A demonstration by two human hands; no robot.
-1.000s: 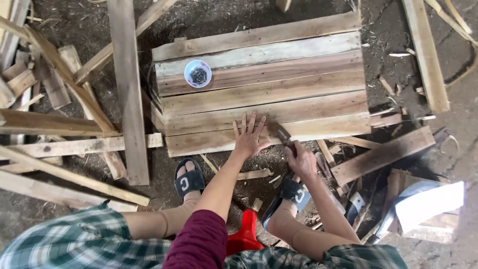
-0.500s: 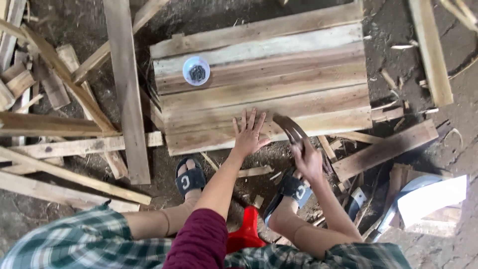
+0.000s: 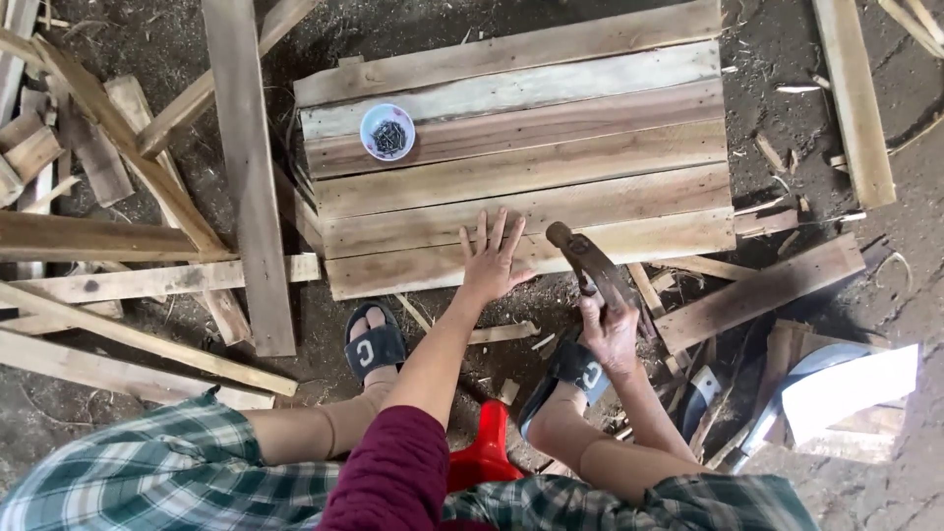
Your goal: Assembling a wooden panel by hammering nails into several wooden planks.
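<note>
Hammer [image 3: 587, 264], gripped in the right hand [image 3: 610, 332], is hovering head-first over the plank panel's [image 3: 511, 147] near edge while the left hand [image 3: 492, 261], fingers spread, is pressing the boards flat; striking squarely, clear of those fingers, seems advisable.

Soft, even daylight, faint shadows, sharp focus, overexposed white glare at lower right.

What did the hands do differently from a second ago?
The right hand lifted the hammer off the near edge of the wooden panel, swung it up, and it now tips head-first toward the boards again. The left hand stayed spread flat on the nearest plank. The small bowl of nails did not move.
</note>
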